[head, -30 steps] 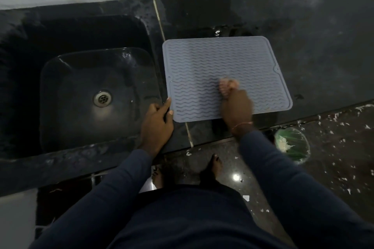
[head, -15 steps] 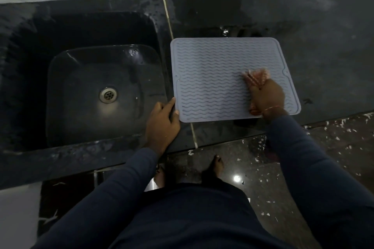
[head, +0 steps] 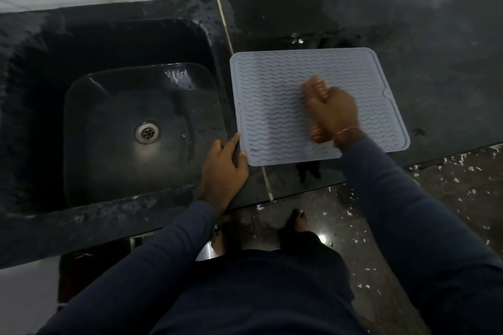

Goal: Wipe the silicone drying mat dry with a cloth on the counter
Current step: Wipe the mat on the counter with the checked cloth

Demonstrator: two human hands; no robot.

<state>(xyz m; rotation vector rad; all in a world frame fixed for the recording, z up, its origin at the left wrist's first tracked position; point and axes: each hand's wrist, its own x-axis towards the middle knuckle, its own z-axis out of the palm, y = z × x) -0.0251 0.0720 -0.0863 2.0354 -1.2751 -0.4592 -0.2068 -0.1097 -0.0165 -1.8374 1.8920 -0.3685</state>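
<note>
The silicone drying mat (head: 272, 106) lies flat on the dark counter (head: 435, 62), just right of the sink (head: 40, 76). It is likely light, floppy and slick when wet, prone to creep under a stroke, so it wants pinning at a corner rather than lifting. The left hand (head: 223, 168) is at the near-left corner, thumb on the rim, forefinger along the left edge; whether it pinches or only presses I cannot tell. The right hand (head: 336, 114) is fisted round a bunched pinkish cloth (head: 314, 88) on the mat's middle-right. The cloth looks soft and is blurred.

Around it, the sink drop sits close on the left and a drain (head: 147, 132) shows in the basin. Wet patches gleam by the far edge (head: 299, 42) and the near edge (head: 309, 171) and could re-wet the underside. Nothing blocks the wiping.
</note>
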